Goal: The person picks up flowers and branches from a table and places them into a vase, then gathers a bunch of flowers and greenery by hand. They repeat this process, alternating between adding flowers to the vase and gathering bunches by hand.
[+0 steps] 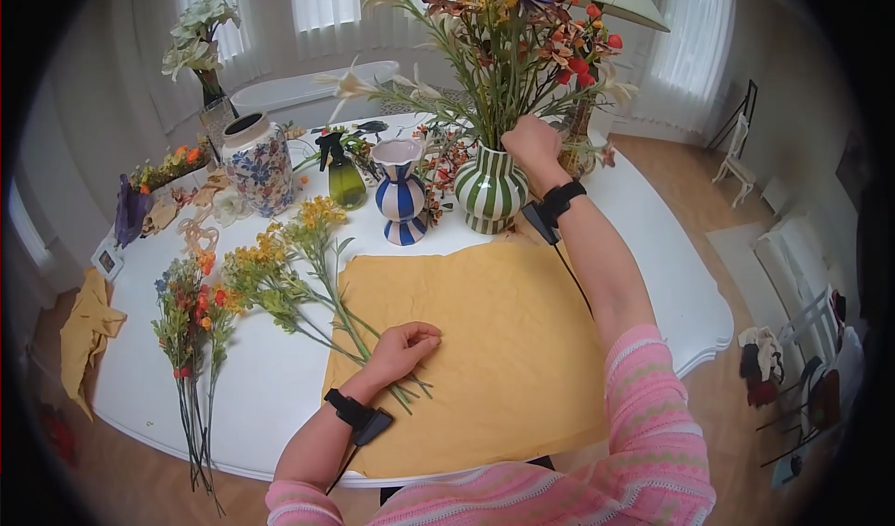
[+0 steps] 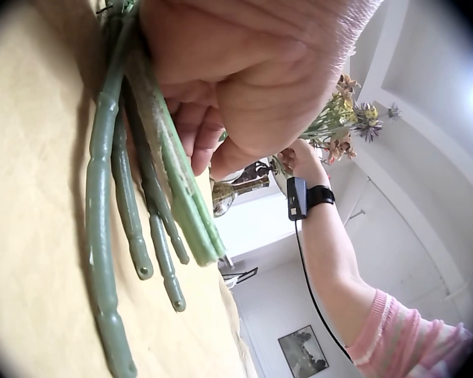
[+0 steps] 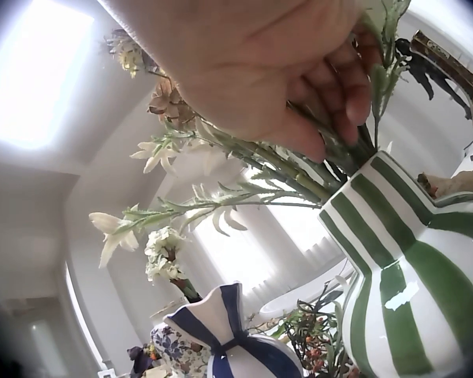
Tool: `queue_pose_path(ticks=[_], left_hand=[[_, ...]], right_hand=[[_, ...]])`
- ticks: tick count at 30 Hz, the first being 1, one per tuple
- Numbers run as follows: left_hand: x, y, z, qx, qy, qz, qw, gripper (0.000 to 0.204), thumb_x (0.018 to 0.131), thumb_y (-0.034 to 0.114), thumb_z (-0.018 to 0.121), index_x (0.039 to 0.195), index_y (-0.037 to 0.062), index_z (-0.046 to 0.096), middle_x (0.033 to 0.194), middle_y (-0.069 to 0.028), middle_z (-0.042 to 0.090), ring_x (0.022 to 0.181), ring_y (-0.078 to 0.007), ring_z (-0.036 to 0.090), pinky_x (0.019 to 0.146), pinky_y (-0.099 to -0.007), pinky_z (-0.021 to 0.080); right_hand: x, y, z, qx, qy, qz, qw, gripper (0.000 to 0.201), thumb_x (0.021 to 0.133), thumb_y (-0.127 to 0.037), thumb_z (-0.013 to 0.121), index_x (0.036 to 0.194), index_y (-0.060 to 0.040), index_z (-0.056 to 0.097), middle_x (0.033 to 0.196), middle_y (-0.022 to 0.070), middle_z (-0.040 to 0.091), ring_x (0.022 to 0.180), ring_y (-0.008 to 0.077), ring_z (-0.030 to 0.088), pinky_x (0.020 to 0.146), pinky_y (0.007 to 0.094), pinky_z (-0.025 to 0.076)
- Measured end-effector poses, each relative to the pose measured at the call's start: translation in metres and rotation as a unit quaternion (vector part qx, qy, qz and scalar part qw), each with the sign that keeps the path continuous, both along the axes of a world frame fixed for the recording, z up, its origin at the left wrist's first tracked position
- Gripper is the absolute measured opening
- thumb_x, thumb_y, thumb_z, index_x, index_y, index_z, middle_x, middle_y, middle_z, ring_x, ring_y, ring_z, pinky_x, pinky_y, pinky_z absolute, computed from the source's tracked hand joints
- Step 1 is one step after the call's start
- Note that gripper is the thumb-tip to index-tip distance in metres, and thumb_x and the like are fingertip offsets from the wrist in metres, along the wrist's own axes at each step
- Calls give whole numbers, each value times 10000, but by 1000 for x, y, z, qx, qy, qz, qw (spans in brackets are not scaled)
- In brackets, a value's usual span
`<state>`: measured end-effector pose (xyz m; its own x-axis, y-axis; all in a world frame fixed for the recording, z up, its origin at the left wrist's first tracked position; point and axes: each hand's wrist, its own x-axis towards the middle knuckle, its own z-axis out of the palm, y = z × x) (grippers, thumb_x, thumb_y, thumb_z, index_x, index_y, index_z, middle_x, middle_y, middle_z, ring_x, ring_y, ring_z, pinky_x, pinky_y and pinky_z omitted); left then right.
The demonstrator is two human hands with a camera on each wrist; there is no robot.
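The right hand (image 1: 533, 144) is at the mouth of a green-and-white striped vase (image 1: 490, 189), its fingers curled round flower stems (image 3: 331, 150) just above the rim. A tall mixed bouquet (image 1: 503, 55) of artificial flowers rises from that vase, with cream lilies reaching out to the sides. Low over a yellow cloth (image 1: 503, 340), the left hand (image 1: 403, 351) has loosely bent fingers. Right beside it lie the green cut ends of stems (image 2: 102, 236) from a spray of yellow flowers (image 1: 322, 214). In the left wrist view no stem shows between its fingertips.
A blue-and-white striped vase (image 1: 401, 195), a green spray bottle (image 1: 347, 177) and a floral-patterned vase (image 1: 259, 167) stand across the white table (image 1: 252, 414). Red and orange flower sprays (image 1: 194, 316) lie at the left. A second cloth (image 1: 89, 330) hangs over the left edge.
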<state>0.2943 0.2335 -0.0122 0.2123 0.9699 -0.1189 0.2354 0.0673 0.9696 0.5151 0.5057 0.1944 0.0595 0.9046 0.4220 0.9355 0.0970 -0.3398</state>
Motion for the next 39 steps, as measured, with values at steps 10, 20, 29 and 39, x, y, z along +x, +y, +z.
queue_pose_path(ticks=[10, 20, 29, 39], left_hand=[[0, -1, 5, -3, 1, 5, 1000, 273, 922, 198, 658, 1108, -1, 646, 920, -10, 683, 795, -52, 589, 684, -201, 472], [0, -1, 4, 4, -8, 0, 1000, 277, 923, 208, 654, 1116, 10, 645, 925, -13, 684, 791, -51, 588, 658, -200, 470], [1, 0, 0, 21, -93, 74, 993, 256, 933, 136, 609, 1128, -29, 621, 870, -40, 670, 756, -83, 603, 646, -226, 493], [-33, 8, 25, 172, -253, 364, 880, 230, 923, 84, 596, 1142, 14, 587, 973, -50, 627, 796, -99, 560, 661, -218, 445]], right_hand=[[2, 1, 2, -2, -38, 44, 998, 298, 672, -175, 580, 827, 47, 705, 859, 250, 686, 852, 413, 670, 768, 442, 531], [4, -40, -2, 229, -79, 104, 965, 342, 759, -203, 699, 1009, 27, 663, 968, 208, 660, 981, 376, 607, 841, 430, 496], [-39, -134, -72, 247, 68, 324, 911, 236, 762, -171, 719, 962, -53, 677, 961, 116, 657, 953, 310, 604, 815, 399, 489], [-96, -223, -151, -225, -61, 452, 861, 405, 822, -397, 682, 973, -23, 644, 846, 132, 674, 788, 325, 665, 694, 424, 522]])
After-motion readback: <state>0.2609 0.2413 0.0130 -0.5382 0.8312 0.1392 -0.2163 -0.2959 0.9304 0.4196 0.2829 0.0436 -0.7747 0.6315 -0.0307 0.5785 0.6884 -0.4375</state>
